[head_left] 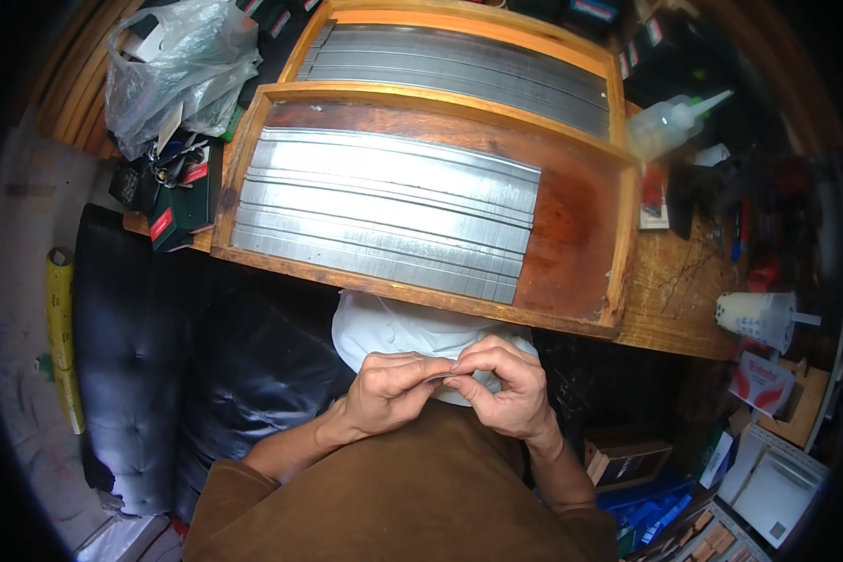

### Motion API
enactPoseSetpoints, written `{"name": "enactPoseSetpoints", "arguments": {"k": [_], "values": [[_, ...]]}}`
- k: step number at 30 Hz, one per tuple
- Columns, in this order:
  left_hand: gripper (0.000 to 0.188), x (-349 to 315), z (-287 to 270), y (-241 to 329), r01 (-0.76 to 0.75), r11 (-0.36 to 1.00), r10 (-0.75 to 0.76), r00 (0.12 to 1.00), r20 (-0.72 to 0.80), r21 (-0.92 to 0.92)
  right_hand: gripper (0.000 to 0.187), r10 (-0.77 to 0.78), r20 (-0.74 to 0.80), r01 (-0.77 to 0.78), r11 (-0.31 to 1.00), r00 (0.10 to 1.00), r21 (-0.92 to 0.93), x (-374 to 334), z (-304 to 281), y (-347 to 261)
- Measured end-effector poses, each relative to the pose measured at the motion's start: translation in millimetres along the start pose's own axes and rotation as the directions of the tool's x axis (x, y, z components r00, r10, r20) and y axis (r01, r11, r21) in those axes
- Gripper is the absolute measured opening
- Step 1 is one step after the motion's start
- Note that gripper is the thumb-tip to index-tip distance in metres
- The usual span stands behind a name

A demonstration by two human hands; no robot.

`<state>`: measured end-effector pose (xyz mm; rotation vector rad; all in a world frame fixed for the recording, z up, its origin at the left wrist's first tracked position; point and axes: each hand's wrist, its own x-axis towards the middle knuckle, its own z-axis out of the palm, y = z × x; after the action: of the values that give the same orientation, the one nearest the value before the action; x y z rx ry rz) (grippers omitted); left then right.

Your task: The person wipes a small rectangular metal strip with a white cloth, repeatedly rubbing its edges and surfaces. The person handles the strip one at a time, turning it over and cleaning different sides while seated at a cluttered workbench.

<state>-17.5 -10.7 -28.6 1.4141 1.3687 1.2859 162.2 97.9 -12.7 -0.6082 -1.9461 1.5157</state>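
Observation:
Both hands meet over my lap, in front of a shallow wooden tray [421, 288]. My left hand [384, 395] is closed, its thumb and fingers pinching a small thin grey strip [437, 377]. From the other side my right hand [508, 386] pinches the strip's other end between thumb and fingertips. Most of the strip is hidden by the fingers. Beneath and behind the hands lies a white cloth-like thing [370, 328]. Inside the tray, flat shiny metal strips [384, 201] lie side by side in rows, covering its left and middle part.
A second wooden tray [478, 17] of metal strips sits behind the first. Left of them are a plastic bag [183, 70] and dark green boxes [187, 211]. On the right stand a squeeze bottle [663, 129] and a drink cup [757, 318]. A black leather seat [253, 347] is at left.

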Motion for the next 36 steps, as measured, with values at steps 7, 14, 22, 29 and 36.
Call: {"name": "enactPoseSetpoints", "arguments": {"k": [7,14,22,29,36], "values": [[0.029,2.7,-2.8,3.4,0.01,1.0,-0.009,1.0,0.026,-0.002,0.018,0.006,0.003,-0.006,1.0,1.0,0.0,-0.1,0.3,-2.9],[0.03,1.3,-2.4,1.9,0.01,1.0,-0.009,0.999,0.036,-0.007,0.017,0.012,0.001,-0.012,1.0,1.0,0.011,-1.0,0.7,-2.8],[0.028,0.3,-1.6,1.0,0.007,1.0,-0.006,1.0,0.024,-0.004,0.016,0.007,0.006,-0.007,1.0,1.0,0.013,-1.4,1.2,-2.5],[0.028,0.3,-1.1,0.4,0.004,1.0,-0.004,1.0,0.016,-0.011,0.018,0.021,-0.017,-0.021,1.0,1.0,0.019,-3.3,3.2,-0.3],[0.026,0.6,-0.3,2.0,0.023,0.999,-0.023,1.0,0.005,-0.031,0.016,0.032,-0.015,-0.032,0.999,0.999,0.024,-5.7,2.7,-0.8]]}}
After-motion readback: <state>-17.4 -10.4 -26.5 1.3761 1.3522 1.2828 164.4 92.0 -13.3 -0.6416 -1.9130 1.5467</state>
